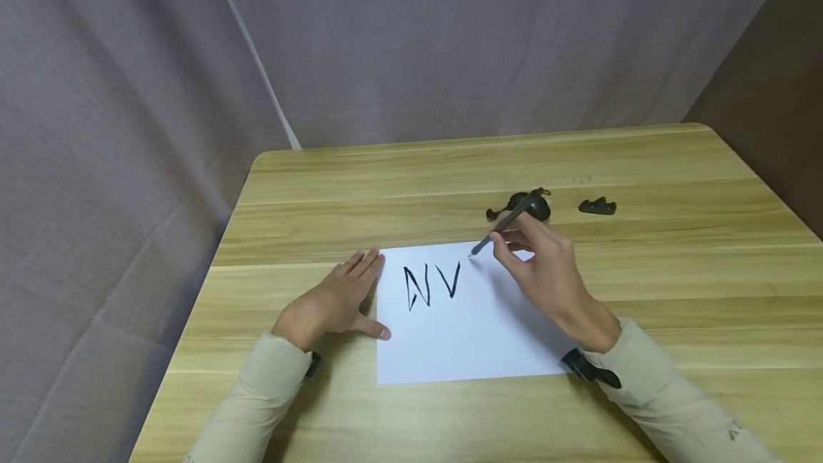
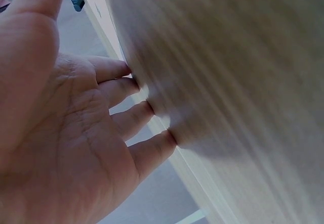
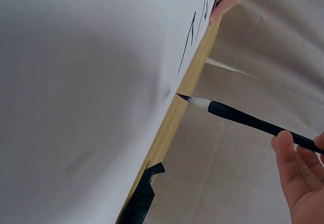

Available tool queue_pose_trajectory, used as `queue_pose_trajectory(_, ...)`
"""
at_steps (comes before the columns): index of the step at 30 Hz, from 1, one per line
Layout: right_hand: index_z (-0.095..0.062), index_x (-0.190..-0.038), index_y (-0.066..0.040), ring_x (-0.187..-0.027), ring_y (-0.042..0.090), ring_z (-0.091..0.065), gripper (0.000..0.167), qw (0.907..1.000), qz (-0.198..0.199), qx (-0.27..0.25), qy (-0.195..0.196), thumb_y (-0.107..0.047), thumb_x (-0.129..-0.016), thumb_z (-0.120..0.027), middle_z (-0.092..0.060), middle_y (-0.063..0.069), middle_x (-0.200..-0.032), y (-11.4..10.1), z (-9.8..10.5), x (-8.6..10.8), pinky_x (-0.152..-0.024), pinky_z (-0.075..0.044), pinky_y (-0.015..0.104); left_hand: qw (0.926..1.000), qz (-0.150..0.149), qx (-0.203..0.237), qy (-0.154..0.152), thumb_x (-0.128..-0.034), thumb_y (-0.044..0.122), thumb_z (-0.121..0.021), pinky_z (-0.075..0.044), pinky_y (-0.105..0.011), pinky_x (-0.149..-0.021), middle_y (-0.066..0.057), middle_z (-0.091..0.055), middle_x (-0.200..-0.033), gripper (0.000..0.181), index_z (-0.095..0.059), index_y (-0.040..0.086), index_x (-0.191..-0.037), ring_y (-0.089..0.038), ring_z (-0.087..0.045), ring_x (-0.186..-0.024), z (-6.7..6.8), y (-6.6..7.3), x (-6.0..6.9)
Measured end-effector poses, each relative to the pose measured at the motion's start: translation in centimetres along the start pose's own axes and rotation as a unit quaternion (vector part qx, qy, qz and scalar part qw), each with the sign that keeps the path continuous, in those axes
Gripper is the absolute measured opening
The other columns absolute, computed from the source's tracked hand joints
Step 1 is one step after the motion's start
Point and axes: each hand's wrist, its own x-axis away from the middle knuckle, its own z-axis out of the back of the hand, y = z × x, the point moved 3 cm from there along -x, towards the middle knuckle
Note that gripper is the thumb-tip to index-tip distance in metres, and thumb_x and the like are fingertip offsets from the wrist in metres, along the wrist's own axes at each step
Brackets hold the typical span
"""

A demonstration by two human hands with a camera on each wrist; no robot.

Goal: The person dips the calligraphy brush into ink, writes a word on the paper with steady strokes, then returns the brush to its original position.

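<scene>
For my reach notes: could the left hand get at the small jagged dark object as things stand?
Probably not directly: the right hand, holding the brush, stands between the left hand and that jagged object.

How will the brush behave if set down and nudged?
The brush would probably roll: its dark handle looks slender and rounded. The handle likely stays stiff, as it runs straight through the right hand. The pale bristles taper finely, so they would probably bend on contact.

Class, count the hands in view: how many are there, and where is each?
2: the left hand lies at the left edge of the paper; the right hand holds the brush over the paper's upper part.
</scene>
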Motion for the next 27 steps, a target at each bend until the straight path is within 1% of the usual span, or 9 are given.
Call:
queue_pose_trajectory(7, -0.068, -0.111, 0.007, -0.086, 0.033, -0.080, 0.024, 1.0000, 0.003, -0.001, -0.001, 0.016, -0.089, -0.073, -0.076, 0.019, -0.104, -0.04, 0.09, 0.23, -0.076, -0.060, 0.018, 1.0000, 0.004, 0.002, -0.003, -0.0806, 0.059, -0.087, -0.013, -0.058, -0.130, -0.014, -0.001, -0.178, 0.131, -0.008, 0.003, -0.169, -0.036, 0.001, -0.164, -0.01, -0.04, 0.00)
queue_pose_trajectory(12, -0.068, -0.109, 0.008, -0.087, 0.034, -0.079, 0.023, 1.0000, 0.001, -0.007, -0.003, 0.017, -0.089, -0.072, -0.076, 0.019, -0.103, -0.04, 0.06, 0.32, -0.079, -0.059, 0.016, 1.0000, 0.004, 0.004, -0.003, -0.0802, 0.058, -0.087, -0.012, -0.058, -0.130, -0.014, 0.000, -0.178, 0.132, -0.008, 0.003, -0.169, -0.036, 0.001, -0.164, 0.01, -0.02, 0.06)
queue_pose_trajectory(18, -0.067, -0.107, 0.008, -0.086, 0.034, -0.079, 0.021, 0.9999, 0.001, -0.010, -0.004, 0.018, -0.088, -0.073, -0.076, 0.020, -0.104, -0.03, 0.06, 0.48, -0.080, -0.057, 0.012, 1.0000, 0.006, 0.000, -0.004, -0.0807, 0.059, -0.087, -0.013, -0.058, -0.130, -0.015, -0.003, -0.178, 0.131, -0.008, 0.003, -0.169, -0.036, 0.000, -0.164, -0.03, -0.05, -0.01)
queue_pose_trajectory(27, -0.067, -0.104, 0.009, -0.082, 0.032, -0.079, 0.021, 0.9999, 0.003, -0.009, -0.009, 0.018, -0.086, -0.074, -0.077, 0.019, -0.099, -0.06, 0.07, 0.65, -0.078, -0.057, 0.011, 1.0000, 0.002, 0.001, -0.002, -0.0808, 0.058, -0.087, -0.012, -0.058, -0.130, -0.015, -0.004, -0.177, 0.131, -0.009, 0.002, -0.169, -0.037, -0.001, -0.164, 0.08, -0.12, -0.10)
